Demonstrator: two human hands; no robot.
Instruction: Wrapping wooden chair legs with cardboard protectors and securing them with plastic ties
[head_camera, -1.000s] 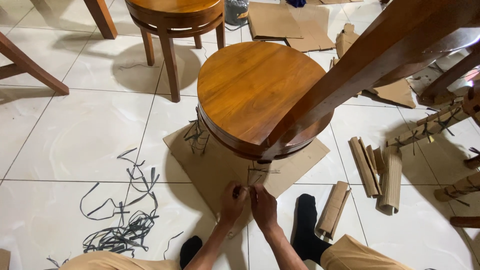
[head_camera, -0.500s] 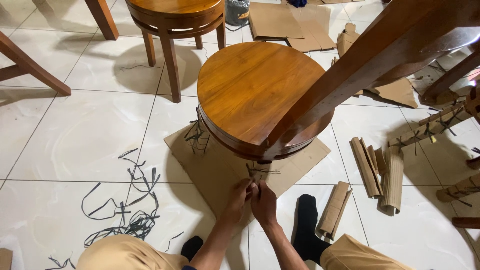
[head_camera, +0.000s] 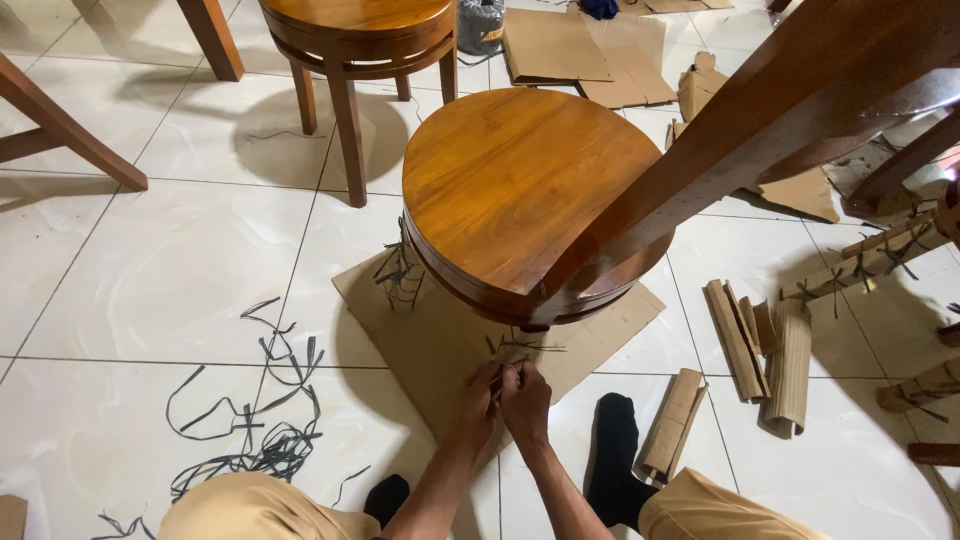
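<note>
A round wooden stool (head_camera: 520, 190) stands on a flat cardboard sheet (head_camera: 420, 330) on the tiled floor. My left hand (head_camera: 480, 395) and my right hand (head_camera: 525, 395) meet at the near stool leg, which is wrapped in cardboard and mostly hidden under the seat. Both pinch thin dark strapping (head_camera: 515, 350) tied around that leg, fingers closed together. Another bundle of dark strap ends (head_camera: 398, 275) hangs at the stool's left leg. My knees and black socks frame the bottom of the view.
Cut dark strap scraps (head_camera: 255, 420) litter the floor at left. Corrugated cardboard rolls (head_camera: 770, 350) lie at right, one (head_camera: 672, 425) beside my right foot. A second stool (head_camera: 355, 40) stands behind. A slanted wooden beam (head_camera: 760, 120) crosses at upper right. Flat cardboard pieces (head_camera: 570, 45) lie far back.
My hands have edged up closer to the stool leg and closed together on the strapping. My left knee has come further into view.
</note>
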